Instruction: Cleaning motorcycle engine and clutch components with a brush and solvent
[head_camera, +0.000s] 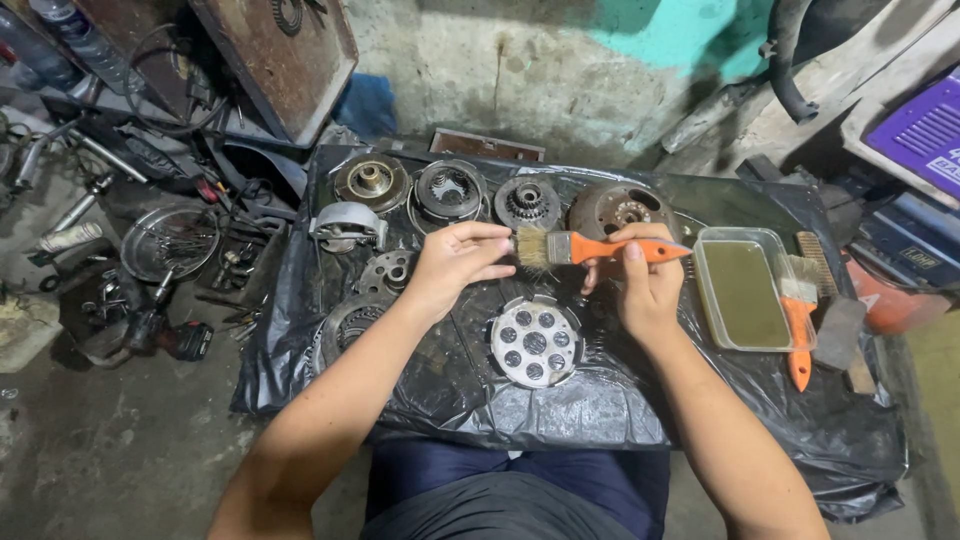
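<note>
- Rough, stained concrete walls with a patch of teal paint back a low worktop (600, 410) draped in black plastic sheeting.
- Left hand (452, 262) hovers over the middle of the sheeting, its fingertips (503, 240) pinching the pale bristles of a paintbrush (590, 248); the grip is closed lightly on the bristle end.
- Right hand (643, 285) has its fingers wrapped around the brush's orange handle, grip closed on it, with the brush held level above the sheet.
- Just below the brush lies a round silver plate with holes (535, 342), flat on the plastic.
- Along the far edge sit four round engine parts: a brass-coloured hub (371, 181), a dark ringed disc (449, 190), a toothed gear piece (527, 202) and a rusty drum (618, 208).
- A grey curved housing (346, 224) lies left of the hands, with a flat perforated plate (386, 271) near the left wrist.
- To the right stands a clear rectangular tray of yellowish liquid (742, 290), and a second orange-handled brush (798, 325) rests against its right side.
- On the floor at left lie scattered tools and a red-and-black power drill (180, 340).
</note>
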